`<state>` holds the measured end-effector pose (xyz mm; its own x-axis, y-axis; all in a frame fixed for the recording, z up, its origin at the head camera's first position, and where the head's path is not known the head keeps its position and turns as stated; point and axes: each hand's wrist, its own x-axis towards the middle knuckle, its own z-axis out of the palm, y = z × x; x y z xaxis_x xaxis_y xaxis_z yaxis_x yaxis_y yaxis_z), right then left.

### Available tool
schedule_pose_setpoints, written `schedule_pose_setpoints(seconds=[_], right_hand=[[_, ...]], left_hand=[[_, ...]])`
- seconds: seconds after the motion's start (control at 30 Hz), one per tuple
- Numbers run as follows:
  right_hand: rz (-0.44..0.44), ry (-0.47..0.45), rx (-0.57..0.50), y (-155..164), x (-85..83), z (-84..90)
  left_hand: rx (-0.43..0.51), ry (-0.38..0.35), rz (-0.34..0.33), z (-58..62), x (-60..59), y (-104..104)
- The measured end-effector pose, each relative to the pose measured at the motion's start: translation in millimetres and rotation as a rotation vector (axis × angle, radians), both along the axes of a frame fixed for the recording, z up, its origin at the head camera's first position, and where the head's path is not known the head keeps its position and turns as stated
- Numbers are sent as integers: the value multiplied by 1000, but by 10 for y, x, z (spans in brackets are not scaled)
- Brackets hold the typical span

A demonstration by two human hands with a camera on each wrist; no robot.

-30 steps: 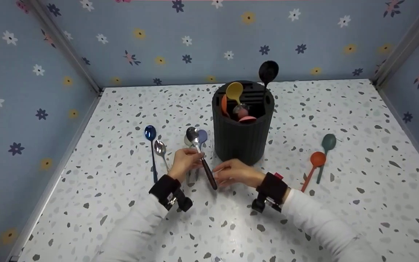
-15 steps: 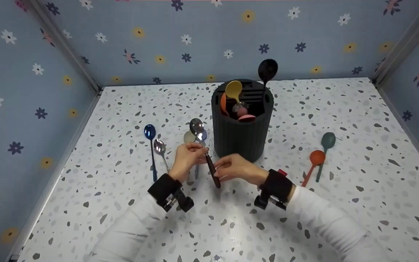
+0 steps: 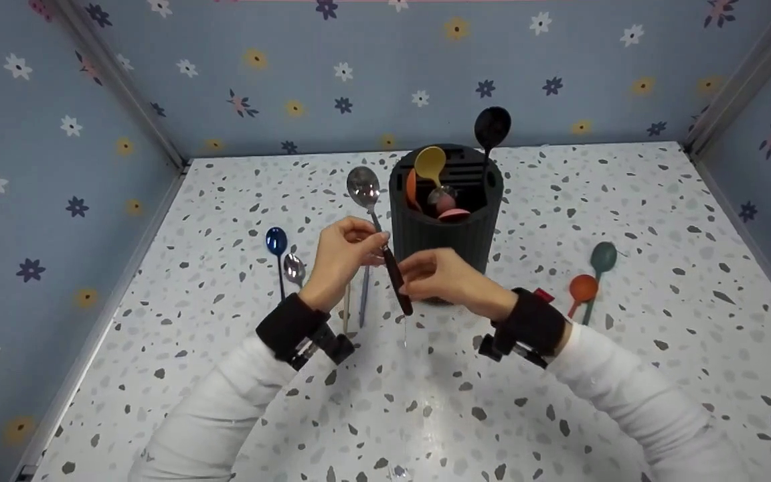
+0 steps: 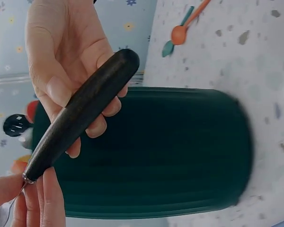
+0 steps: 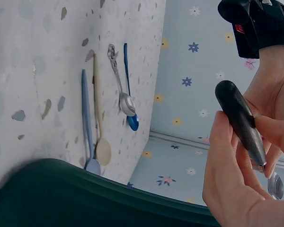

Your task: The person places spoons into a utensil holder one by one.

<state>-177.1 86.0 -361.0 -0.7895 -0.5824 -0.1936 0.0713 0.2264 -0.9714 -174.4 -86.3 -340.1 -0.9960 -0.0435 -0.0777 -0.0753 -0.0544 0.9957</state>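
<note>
A spoon with a silver bowl and a dark handle is held in the air, bowl up, just left of the dark ribbed holder. My left hand pinches the spoon's neck where metal meets handle. My right hand grips the dark handle lower down. In the left wrist view the handle lies across the right hand's fingers, in front of the holder. The right wrist view shows the handle between thumb and fingers.
The holder contains a yellow spoon, a black spoon and orange and pink ones. On the table left lie a blue spoon, a silver spoon and two pale ones. An orange spoon and a teal spoon lie right.
Both hands have risen and lifted the dark-handled spoon off the table. Its bowl now stands higher and closer to the holder's rim.
</note>
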Motion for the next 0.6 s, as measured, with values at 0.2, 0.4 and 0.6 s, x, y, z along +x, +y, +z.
schedule_pose_setpoints(seconds=[0.2,0.4,0.6], right_hand=[[-11,127,-8,61,-44,322],[-44,226,-2,94,-148,599],[-89,325,11,119,-291,775]], left_hand=[[15,93,-25,347,-33,54],[-3,204,-19,633,-112,122],[-6,294,11,830,-226,203]])
